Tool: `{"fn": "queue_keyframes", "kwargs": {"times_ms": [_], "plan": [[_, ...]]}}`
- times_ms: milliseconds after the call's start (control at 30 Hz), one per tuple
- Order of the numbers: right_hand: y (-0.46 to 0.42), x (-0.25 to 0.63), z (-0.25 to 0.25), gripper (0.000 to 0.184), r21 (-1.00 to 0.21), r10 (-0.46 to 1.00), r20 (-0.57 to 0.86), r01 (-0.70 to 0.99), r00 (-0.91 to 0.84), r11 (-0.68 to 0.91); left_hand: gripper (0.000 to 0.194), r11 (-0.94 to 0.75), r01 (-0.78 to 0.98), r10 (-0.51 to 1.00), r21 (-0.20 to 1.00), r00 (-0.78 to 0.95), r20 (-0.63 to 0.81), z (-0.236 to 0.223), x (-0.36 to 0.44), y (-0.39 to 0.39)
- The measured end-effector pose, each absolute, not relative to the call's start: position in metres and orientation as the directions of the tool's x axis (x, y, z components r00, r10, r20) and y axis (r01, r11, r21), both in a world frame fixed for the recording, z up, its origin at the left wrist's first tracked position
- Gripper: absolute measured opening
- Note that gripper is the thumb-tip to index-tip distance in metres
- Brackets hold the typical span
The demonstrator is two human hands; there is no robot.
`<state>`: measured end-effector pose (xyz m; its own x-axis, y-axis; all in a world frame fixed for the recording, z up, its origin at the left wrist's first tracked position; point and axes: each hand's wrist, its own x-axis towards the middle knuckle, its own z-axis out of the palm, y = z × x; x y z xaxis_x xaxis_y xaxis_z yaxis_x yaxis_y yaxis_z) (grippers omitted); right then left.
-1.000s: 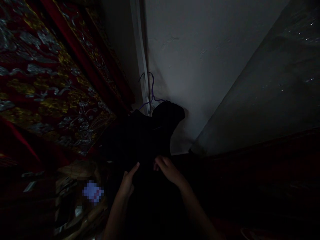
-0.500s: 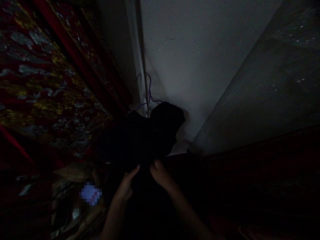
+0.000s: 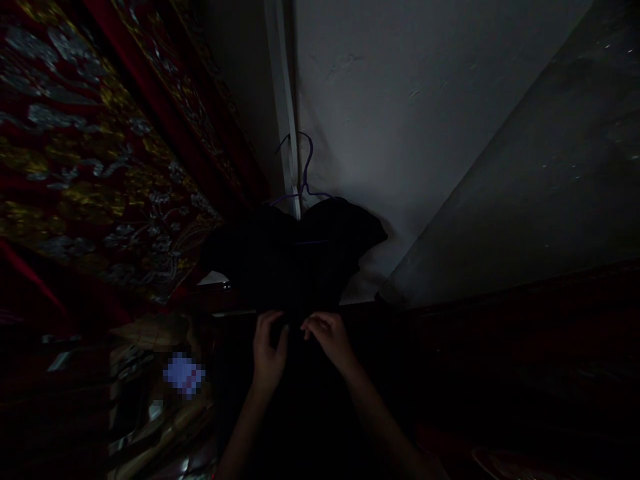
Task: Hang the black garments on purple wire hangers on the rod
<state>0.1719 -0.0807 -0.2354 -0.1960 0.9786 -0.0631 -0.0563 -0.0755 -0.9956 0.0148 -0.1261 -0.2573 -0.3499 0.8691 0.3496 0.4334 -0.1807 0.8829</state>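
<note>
A black short-sleeved garment (image 3: 280,260), which looks like a shirt, hangs on a thin purple hanger (image 3: 309,157). The hanger's hook goes over a pale upright strip by the wall. Both of my hands are at the front of the garment, low down and close together. My left hand (image 3: 270,350) is curled, its thumb and fingertips bent towards each other on the dark cloth. Opposite it, my right hand (image 3: 327,337) pinches at the cloth near the middle. Darkness hides the exact spot the fingertips grip and any small fastening there.
Red cloth with gold and silver embroidery (image 3: 90,193) hangs on the left. Below it are cluttered items, with a blurred bluish patch (image 3: 184,375) among them. A pale wall (image 3: 380,100) stands behind, and a greyish sheet-like surface (image 3: 510,200) slants on the right.
My left hand has turned, its fingers now curling towards the garment's middle instead of pointing up. My right hand's fingers show more. The garment hangs more spread out, and the view has shifted slightly.
</note>
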Motion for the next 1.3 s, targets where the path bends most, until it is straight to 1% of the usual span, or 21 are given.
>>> {"fn": "queue_keyframes", "kwargs": {"times_ms": [33, 67, 133, 267, 367, 433, 500, 600, 667, 733, 767, 800, 833, 867, 900, 933, 1000, 1033, 1100, 1200, 1300], "plan": [[-0.082, 0.170, -0.236, 0.021, -0.995, 0.974, -0.065, -0.055, -0.216, -0.078, 0.022, -0.178, 0.390, 0.913, 0.903, -0.278, 0.300, -0.260, 0.023, -0.124], [-0.084, 0.168, -0.236, 0.020, -0.995, 0.971, -0.068, -0.053, -0.230, -0.083, 0.023, -0.167, 0.350, 0.934, 0.922, -0.243, 0.261, -0.262, 0.031, -0.122], [-0.086, 0.165, -0.236, 0.020, -0.993, 0.966, -0.088, -0.059, -0.241, -0.105, 0.020, -0.139, 0.316, 0.948, 0.938, -0.233, 0.219, -0.264, 0.039, -0.116], [-0.081, 0.165, -0.226, 0.024, -0.981, 0.959, -0.139, -0.100, -0.247, -0.168, 0.011, -0.163, 0.366, 0.962, 0.916, -0.149, 0.231, -0.260, 0.042, -0.105], [-0.061, 0.165, -0.194, 0.025, -0.964, 0.976, -0.142, -0.201, -0.166, -0.174, 0.011, -0.199, 0.374, 0.962, 0.906, -0.103, 0.254, -0.258, 0.045, -0.098], [-0.041, 0.165, -0.158, 0.024, -0.953, 0.993, -0.090, -0.284, -0.072, -0.107, 0.009, -0.182, 0.374, 0.965, 0.910, -0.109, 0.238, -0.262, 0.047, -0.095], [-0.021, 0.163, -0.118, 0.023, -0.944, 1.000, 0.007, -0.330, 0.003, 0.007, 0.009, -0.153, 0.375, 0.968, 0.914, -0.131, 0.215, -0.267, 0.047, -0.091], [-0.005, 0.159, -0.075, 0.023, -0.934, 0.987, 0.161, -0.322, 0.012, 0.156, 0.010, -0.155, 0.384, 0.969, 0.910, -0.120, 0.215, -0.266, 0.042, -0.083], [-0.006, 0.156, -0.065, 0.023, -0.933, 0.969, 0.246, -0.276, -0.025, 0.230, 0.011, -0.204, 0.399, 0.964, 0.894, -0.077, 0.255, -0.252, 0.037, -0.077], [-0.012, 0.155, -0.068, 0.023, -0.936, 0.953, 0.297, -0.217, -0.064, 0.277, 0.012, -0.294, 0.397, 0.935, 0.869, -0.068, 0.347, -0.224, 0.033, -0.071], [-0.016, 0.156, -0.071, 0.023, -0.938, 0.948, 0.307, -0.191, -0.079, 0.288, 0.016, -0.352, 0.390, 0.906, 0.851, -0.088, 0.415, -0.205, 0.032, -0.068], [-0.019, 0.158, -0.074, 0.023, -0.941, 0.946, 0.311, -0.169, -0.088, 0.294, 0.025, -0.412, 0.389, 0.863, 0.824, -0.123, 0.490, -0.185, 0.031, -0.064], [-0.022, 0.160, -0.075, 0.023, -0.942, 0.945, 0.315, -0.151, -0.093, 0.299, 0.033, -0.473, 0.401, 0.811, 0.784, -0.150, 0.566, -0.163, 0.030, -0.060], [-0.024, 0.162, -0.075, 0.023, -0.941, 0.941, 0.323, -0.134, -0.097, 0.309, 0.036, -0.527, 0.435, 0.761, 0.730, -0.140, 0.633, -0.142, 0.030, -0.055], [-0.025, 0.165, -0.075, 0.023, -0.939, 0.936, 0.336, -0.118, -0.102, 0.324, 0.034, -0.567, 0.482, 0.727, 0.668, -0.091, 0.681, -0.122, 0.029, -0.050], [-0.025, 0.167, -0.073, 0.023, -0.935, 0.931, 0.351, -0.101, -0.103, 0.341, 0.028, -0.598, 0.523, 0.708, 0.608, -0.012, 0.706, -0.105, 0.029, -0.045], [-0.023, 0.170, -0.069, 0.023, -0.927, 0.922, 0.375, -0.063, -0.091, 0.371, 0.018, -0.638, 0.583, 0.667, 0.503, 0.093, 0.739, -0.081, 0.028, -0.035], [-0.022, 0.171, -0.069, 0.023, -0.924, 0.921, 0.382, -0.045, -0.083, 0.379, 0.015, -0.648, 0.607, 0.648, 0.460, 0.121, 0.752, -0.075, 0.028, -0.031], [-0.018, 0.169, -0.073, 0.023, -0.921, 0.919, 0.388, -0.019, -0.070, 0.388, 0.014, -0.644, 0.649, 0.614, 0.406, 0.122, 0.780, -0.071, 0.029, -0.027], [-0.011, 0.163, -0.091, 0.025, -0.928, 0.926, 0.372, -0.006, -0.054, 0.373, 0.015, -0.600, 0.695, 0.597, 0.395, 0.061, 0.800, -0.077, 0.033, -0.026], [-0.003, 0.155, -0.117, 0.027, -0.958, 0.957, 0.282, 0.038, -0.067, 0.285, 0.016, -0.552, 0.722, 0.565, 0.418, -0.044, 0.824, -0.078, 0.032, -0.029]]}}
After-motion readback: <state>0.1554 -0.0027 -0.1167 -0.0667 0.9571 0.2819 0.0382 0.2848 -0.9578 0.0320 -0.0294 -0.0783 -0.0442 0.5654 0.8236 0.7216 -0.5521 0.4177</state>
